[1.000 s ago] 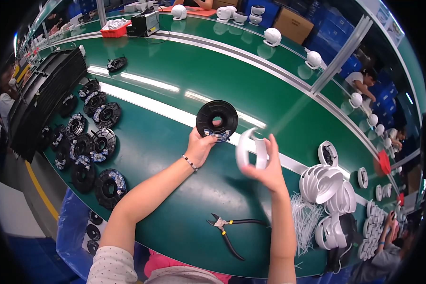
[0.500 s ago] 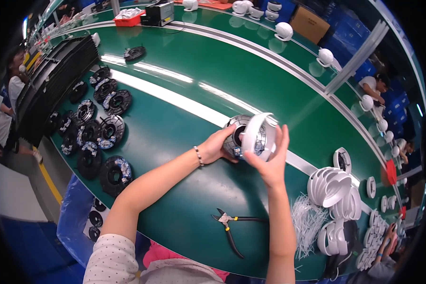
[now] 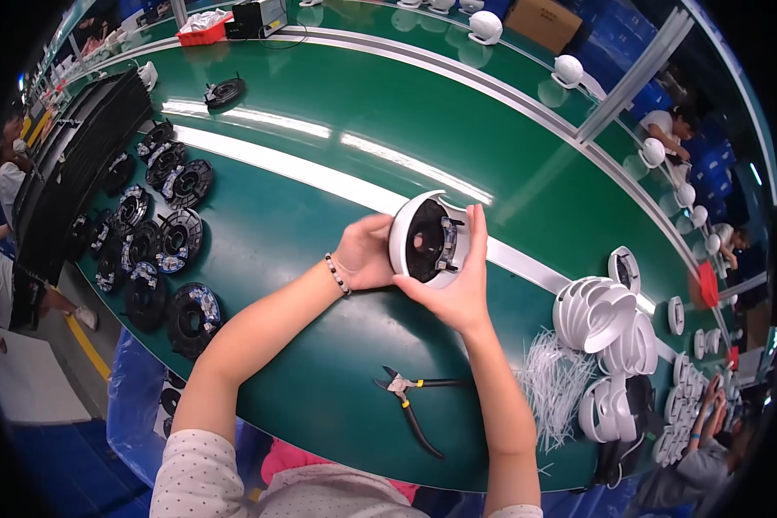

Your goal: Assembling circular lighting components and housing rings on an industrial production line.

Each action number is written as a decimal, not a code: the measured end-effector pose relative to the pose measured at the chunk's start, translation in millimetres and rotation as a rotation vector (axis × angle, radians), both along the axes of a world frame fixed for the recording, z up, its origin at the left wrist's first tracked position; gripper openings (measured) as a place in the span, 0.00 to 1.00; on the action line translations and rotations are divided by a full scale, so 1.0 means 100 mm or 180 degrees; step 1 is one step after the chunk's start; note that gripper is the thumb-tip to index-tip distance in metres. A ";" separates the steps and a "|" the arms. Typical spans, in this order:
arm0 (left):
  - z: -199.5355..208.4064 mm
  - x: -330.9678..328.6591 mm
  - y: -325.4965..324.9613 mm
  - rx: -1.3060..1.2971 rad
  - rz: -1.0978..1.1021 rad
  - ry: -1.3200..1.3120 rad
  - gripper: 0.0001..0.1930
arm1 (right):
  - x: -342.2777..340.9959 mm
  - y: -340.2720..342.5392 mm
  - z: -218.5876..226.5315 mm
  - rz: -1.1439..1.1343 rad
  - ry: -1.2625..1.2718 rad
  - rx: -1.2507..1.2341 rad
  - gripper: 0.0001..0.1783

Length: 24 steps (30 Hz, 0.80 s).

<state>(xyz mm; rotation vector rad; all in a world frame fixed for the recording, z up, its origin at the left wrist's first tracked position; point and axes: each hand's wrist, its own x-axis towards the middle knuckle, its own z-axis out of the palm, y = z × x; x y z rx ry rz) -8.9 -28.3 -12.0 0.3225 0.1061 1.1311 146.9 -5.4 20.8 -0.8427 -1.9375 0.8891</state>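
Note:
Between my two hands, above the green table, is a white round plastic shell with a black disc seated inside it; small circuit boards sit along the disc's right side. My left hand is closed against the shell's left side, its fingers partly hidden behind it. My right hand wraps round the shell's lower right, thumb in front and fingers up along the far rim. Below on the table lie cutting pliers with black handles, jaws apart.
Several black discs with circuit boards lie at left beside stacked black trays. At right are nested white shells and a heap of thin white strips. A pale strip crosses the table. Other people sit at far right.
The black disc, earlier in my left hand beside the white shell, now sits inside the shell. Both hands have shifted slightly left, and the shell has turned its open side toward the right.

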 end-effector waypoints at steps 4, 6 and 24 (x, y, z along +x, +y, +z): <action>0.08 0.07 0.03 -0.0415 0.0424 0.0486 0.36 | -0.04 -0.05 -0.05 -0.0020 -0.0345 0.0285 0.68; 0.08 0.07 0.04 -0.0434 0.0454 0.0615 0.35 | -0.06 -0.05 -0.07 -0.0010 -0.0394 0.0256 0.69; -0.03 0.02 0.01 -0.0359 0.0472 0.0721 0.25 | -0.01 0.06 -0.09 0.0333 -0.0887 0.0657 0.68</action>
